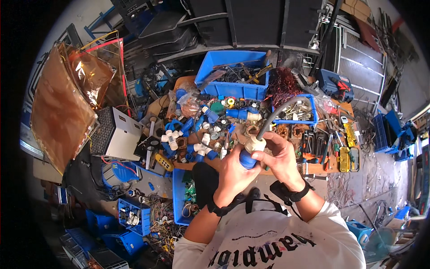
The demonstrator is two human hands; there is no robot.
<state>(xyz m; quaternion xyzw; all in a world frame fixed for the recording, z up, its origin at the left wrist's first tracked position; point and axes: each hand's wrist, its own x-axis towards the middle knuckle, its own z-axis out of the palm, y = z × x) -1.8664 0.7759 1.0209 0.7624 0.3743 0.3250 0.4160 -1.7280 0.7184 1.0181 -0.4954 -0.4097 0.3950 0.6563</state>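
Observation:
A blue and white industrial plug with a grey cable is between my hands, in front of my chest. My left hand is closed round its blue body from the left. From the right, my right hand grips it too, thumb against the blue part and fingers by the white collar. The cable leaves the collar and curves up and to the right. Beyond my hands, several blue and white connectors lie mixed together on the wooden workbench.
A blue crate of tools stands at the back, with a smaller blue tray of metal parts to its right. Hand tools and a yellow bit case lie at the right. A white-sided box borders the left, and a blue bin stands below.

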